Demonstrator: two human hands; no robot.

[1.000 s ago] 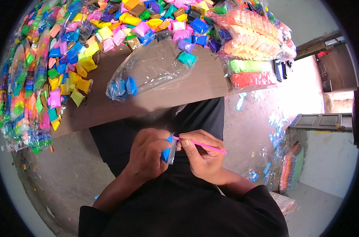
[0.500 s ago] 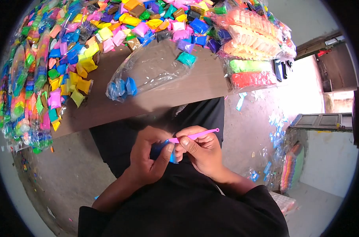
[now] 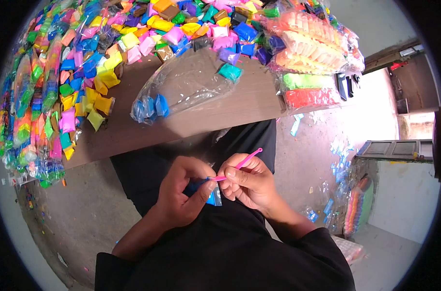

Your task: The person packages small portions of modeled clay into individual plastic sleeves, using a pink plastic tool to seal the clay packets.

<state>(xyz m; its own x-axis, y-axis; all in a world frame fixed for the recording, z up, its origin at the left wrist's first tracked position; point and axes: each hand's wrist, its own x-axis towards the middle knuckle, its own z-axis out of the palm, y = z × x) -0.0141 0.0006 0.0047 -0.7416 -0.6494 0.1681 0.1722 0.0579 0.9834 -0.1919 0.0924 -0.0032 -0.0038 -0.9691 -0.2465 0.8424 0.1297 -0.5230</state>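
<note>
My left hand (image 3: 180,194) is closed around a small blue packet (image 3: 213,196) in a clear wrapper, low over my lap. Part of the packet lies hidden behind the fingers; a clear-edged corner pokes out below the thumb. Between the thumb and fingers of my right hand (image 3: 253,183) is a thin pink plastic modelling tool (image 3: 250,159) with a small ring at its upper end. It slants down to the left, its lower end at the packet beside my left thumb. On the table ahead lies a clear plastic bag (image 3: 186,89) with blue packets (image 3: 160,105) at its near-left corner.
A big heap of coloured packets (image 3: 174,35) covers the back of the table (image 3: 104,148). Long filled bags (image 3: 24,121) line the left. Stacked packs of orange pieces (image 3: 305,43) and a red pack (image 3: 311,98) sit at the right. Blue wrappers (image 3: 341,165) litter the floor.
The pink tool has tilted more steeply, its ring end rising and its lower end dropping to the packet. My right hand has turned with it. More of the blue packet's wrapper shows below my left thumb.
</note>
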